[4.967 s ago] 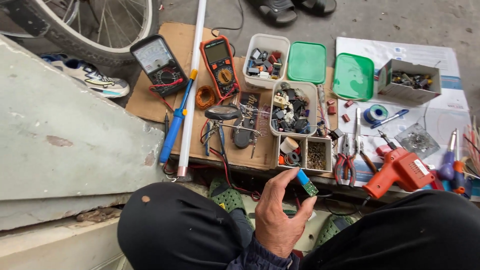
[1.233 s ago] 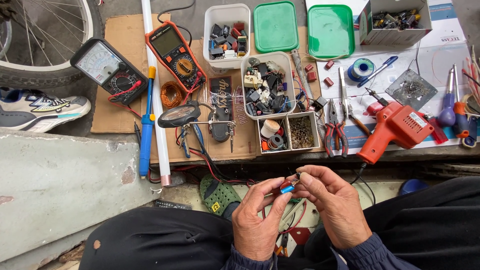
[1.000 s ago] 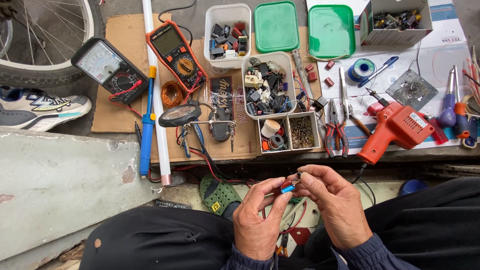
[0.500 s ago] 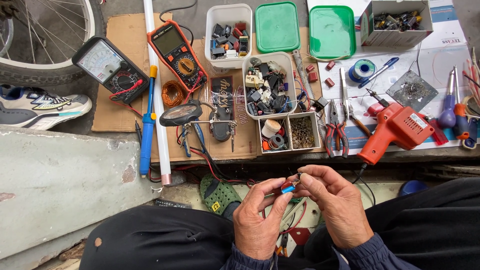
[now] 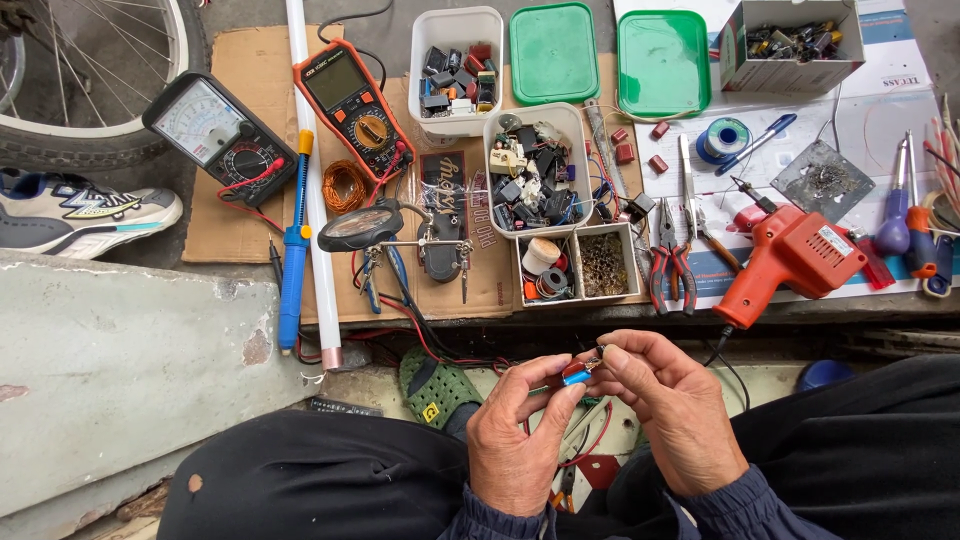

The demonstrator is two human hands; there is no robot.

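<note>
Nearby — 2 white tubs point(image 5: 455, 30) hold parts — hands point(image 5: 520, 440) pinch a blue component point(image 5: 575, 375).

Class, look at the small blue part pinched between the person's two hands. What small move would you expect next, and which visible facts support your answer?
Probably a slight turn of the small blue part to inspect or straighten its leads: both the left hand and right hand pinch it at the fingertips, above the lap, and no tool is in hand.

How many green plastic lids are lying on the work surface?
2. One green plastic lid lies right of the upper white parts tub; the other green lid lies beside it, left of the grey cardboard box. None seem hidden.
</note>
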